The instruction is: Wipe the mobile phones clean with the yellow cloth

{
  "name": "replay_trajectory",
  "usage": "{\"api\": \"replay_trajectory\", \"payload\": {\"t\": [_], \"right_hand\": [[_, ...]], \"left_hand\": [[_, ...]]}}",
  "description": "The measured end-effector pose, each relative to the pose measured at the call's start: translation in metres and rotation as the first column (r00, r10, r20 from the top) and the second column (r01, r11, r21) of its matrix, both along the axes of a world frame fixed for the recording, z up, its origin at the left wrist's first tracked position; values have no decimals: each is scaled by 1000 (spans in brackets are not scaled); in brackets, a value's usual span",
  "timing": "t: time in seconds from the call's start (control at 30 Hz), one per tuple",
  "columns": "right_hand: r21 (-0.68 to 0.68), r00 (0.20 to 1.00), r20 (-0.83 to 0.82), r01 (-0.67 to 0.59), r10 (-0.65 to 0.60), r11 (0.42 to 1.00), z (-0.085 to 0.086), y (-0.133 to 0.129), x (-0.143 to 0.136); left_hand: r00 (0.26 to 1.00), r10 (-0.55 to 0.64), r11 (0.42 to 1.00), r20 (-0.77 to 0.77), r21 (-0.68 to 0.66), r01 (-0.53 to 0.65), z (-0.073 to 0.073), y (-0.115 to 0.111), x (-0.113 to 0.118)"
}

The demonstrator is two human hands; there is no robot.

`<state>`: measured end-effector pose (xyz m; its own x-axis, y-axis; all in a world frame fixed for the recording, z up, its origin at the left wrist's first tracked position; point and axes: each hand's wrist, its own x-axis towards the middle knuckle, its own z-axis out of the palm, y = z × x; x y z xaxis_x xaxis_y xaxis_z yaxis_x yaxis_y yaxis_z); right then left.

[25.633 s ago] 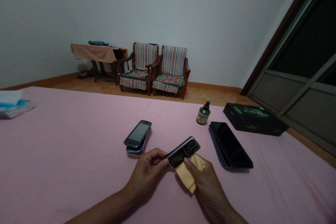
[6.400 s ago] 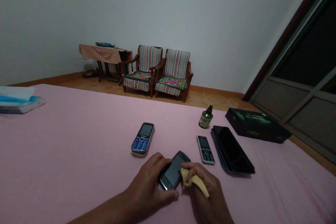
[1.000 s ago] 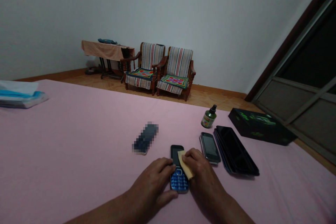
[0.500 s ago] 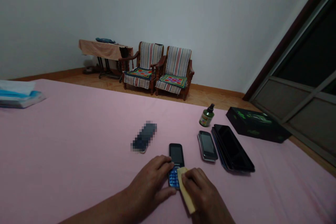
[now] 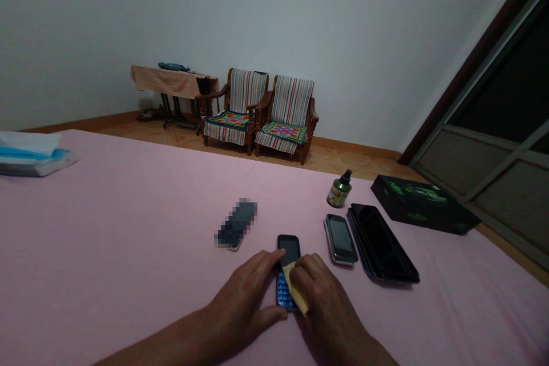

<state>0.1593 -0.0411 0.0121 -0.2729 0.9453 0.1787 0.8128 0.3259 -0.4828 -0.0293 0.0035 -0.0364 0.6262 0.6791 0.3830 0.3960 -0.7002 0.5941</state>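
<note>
A black keypad phone with blue keys lies face up on the pink cloth-covered surface. My left hand steadies it from the left, fingertips on its left edge by the screen and thumb at its bottom end. A folded pale yellow cloth is pinched in my right hand and pressed on the phone, covering part of the keys and the lower screen. Farther off to the left lies another phone, blurred out by pixels.
Right of my hands lie a small stack of phones and a stack of dark tablets. Behind them stand a green spray bottle and a black box. A plastic-wrapped pack sits far left. Two chairs stand beyond.
My right hand has moved the cloth up the phone, from beside the keys to the lower screen. My left fingertips have shifted up to the screen's edge.
</note>
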Motion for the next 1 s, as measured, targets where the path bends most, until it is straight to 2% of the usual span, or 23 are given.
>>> {"api": "replay_trajectory", "payload": {"t": [0.23, 0.4, 0.57, 0.67, 0.8, 0.9, 1.0], "right_hand": [[-11, 999, 10, -37, 37, 999, -3, 7, -18], [-25, 999, 10, 49, -49, 998, -3, 1, -6], [53, 987, -72, 148, -144, 988, -2, 10, 6], [125, 985, -151, 98, -79, 987, -1, 31, 4], [135, 989, -149, 19, 1, 991, -4, 56, 0], [128, 991, -129, -26, 43, 991, -6, 61, 0], [109, 991, -114, -65, 77, 992, -5, 52, 1]], "left_hand": [[1000, 14, 999, 7, -43, -14, 6, -2, 3], [1000, 8, 999, 7, -52, -7, 8, -3, 1], [998, -49, 990, 50, -131, 56, 25, -3, 3], [995, -59, 988, 77, -137, 69, 34, -4, 4], [998, -42, 985, 46, -168, 49, 37, -5, 3], [998, -54, 983, 45, -174, 61, 35, -4, 3], [995, -49, 983, 83, -173, 63, 33, -2, 3]]}}
